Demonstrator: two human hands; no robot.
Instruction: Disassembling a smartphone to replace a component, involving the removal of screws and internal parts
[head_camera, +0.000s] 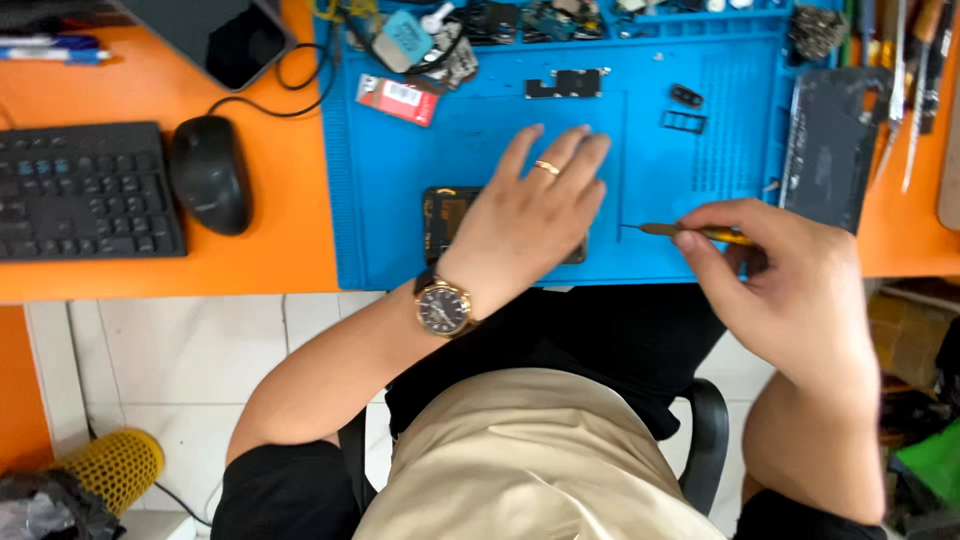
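Note:
My left hand (530, 205), with a ring and a wristwatch, lies flat with spread fingers over an opened phone (447, 215) on the blue work mat (640, 165); most of the phone is hidden under it. My right hand (790, 275) grips a small yellow-handled screwdriver (690, 231), its thin tip pointing left toward the phone, just above the mat near its front edge.
A black mouse (209, 173) and keyboard (85, 190) sit on the orange desk (280, 200) at left. On the mat lie a metal bracket (563, 84), small black parts (686, 108), a red-white card (398, 98) and a dark phone panel (828, 145). Tools (905, 70) stand at right.

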